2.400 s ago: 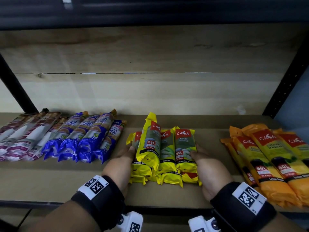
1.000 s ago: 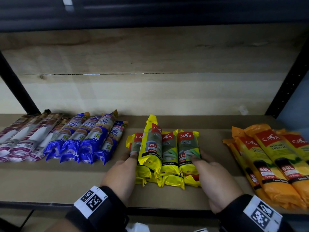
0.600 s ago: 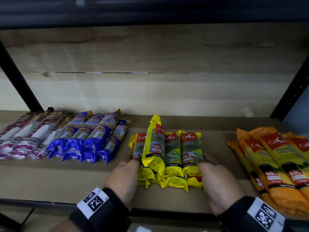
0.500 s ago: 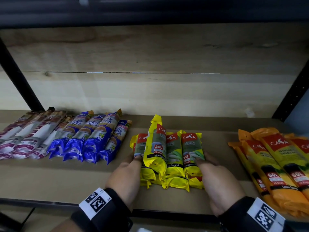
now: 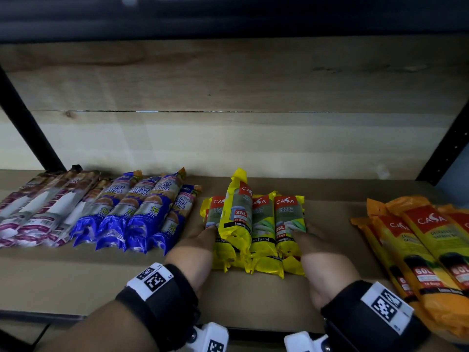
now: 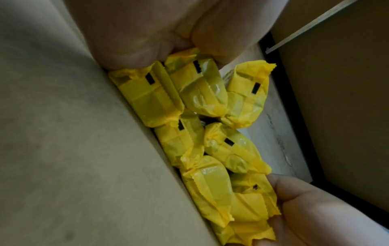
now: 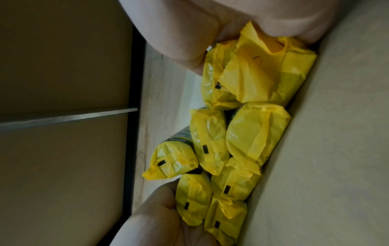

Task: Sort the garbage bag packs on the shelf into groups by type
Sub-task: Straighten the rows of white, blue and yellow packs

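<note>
My left hand [image 5: 196, 246] and right hand [image 5: 318, 252] clasp the yellow packs [image 5: 256, 224] between them, mid-shelf [image 5: 76, 280]; the packs' long axes run near to far, both hands equally close.

Yellow packs [image 5: 253, 224] with red logo patch, green-grey print, black band. Orange packs [image 5: 418, 250], red top panel, black label. Blue packs [image 5: 137, 214], white and orange print. Purple-white packs [image 5: 38, 209]. Wristbands [image 5: 162, 293] black, white tag with black square code. Shelf [image 5: 76, 275] tan.
</note>
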